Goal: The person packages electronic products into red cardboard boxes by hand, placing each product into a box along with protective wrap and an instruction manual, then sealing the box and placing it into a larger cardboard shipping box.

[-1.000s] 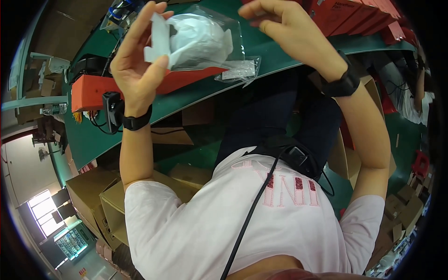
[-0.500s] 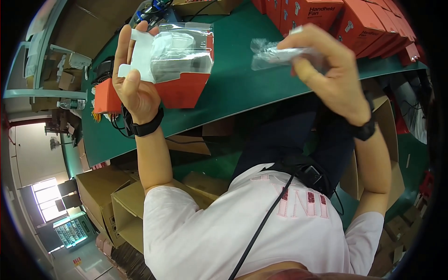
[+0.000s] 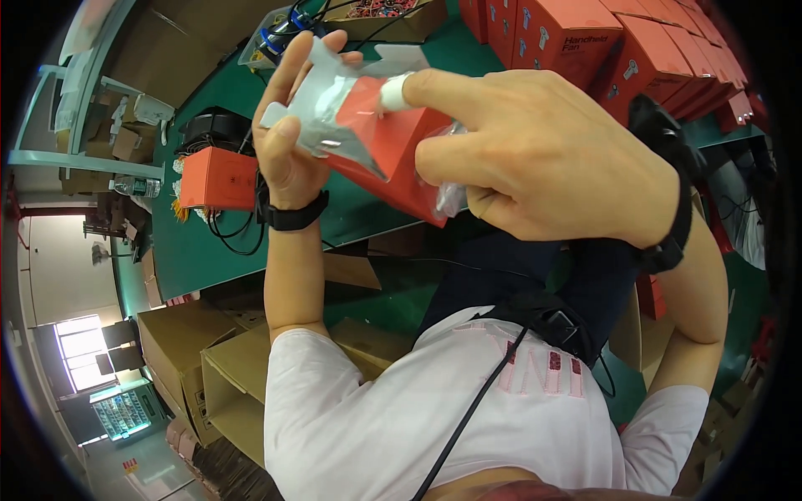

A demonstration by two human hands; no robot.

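Note:
A red box (image 3: pixel 401 171) with a clear plastic window and pale flaps at its open end is tilted above the table. My left hand (image 3: pixel 288 154) holds that open end, thumb on one pale flap and fingers behind. From the right my right hand (image 3: pixel 560 159) reaches across the box. Its index finger, capped with a white finger cot (image 3: pixel 393 93), touches a red flap (image 3: pixel 364 108). The other fingers are curled round a crinkled clear plastic packet (image 3: pixel 452 194), mostly hidden between the hand and the box. What lies inside the packet cannot be made out.
Stacked red boxes (image 3: pixel 568 42) fill the green table's far right. Another red box (image 3: pixel 219 178) stands left, near black cables and a dark round object (image 3: pixel 219 129). At the back are a plastic bin (image 3: pixel 266 37) and a carton (image 3: pixel 388 21). Open cartons (image 3: pixel 242 367) sit below.
My right hand has moved left with the plastic packet, up to the box. The box has turned and tilted in my left hand, which has shifted right. A red flap now shows at its opening.

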